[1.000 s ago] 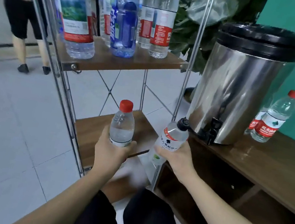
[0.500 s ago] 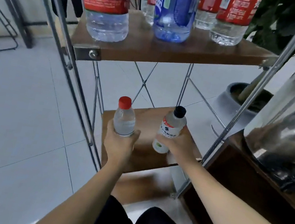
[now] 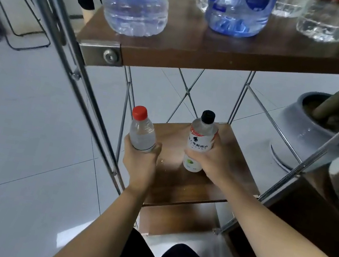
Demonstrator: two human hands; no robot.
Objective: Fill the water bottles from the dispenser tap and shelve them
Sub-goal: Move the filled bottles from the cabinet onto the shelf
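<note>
Left hand [image 3: 139, 163]: fingers wrapped round the lower body of the red-capped bottle [image 3: 141, 133], bottle upright, its base hidden in the grip, so contact with the lower shelf [image 3: 178, 188] cannot be told. Right hand [image 3: 209, 164]: fingers curled round the black-capped bottle [image 3: 200, 140], also near upright, cap tipped slightly away, base at or just above the board. Both bottles sit over the shelf, red cap toward its left edge, black cap nearer the middle, well apart from each other. Long axes vertical, so the set-down is judged to be straight down. Above, the upper shelf [image 3: 198, 59] carries large bottles; headroom looks ample. Plant pot [image 3: 311, 132] stands on the floor to the right, beyond the frame.
</note>
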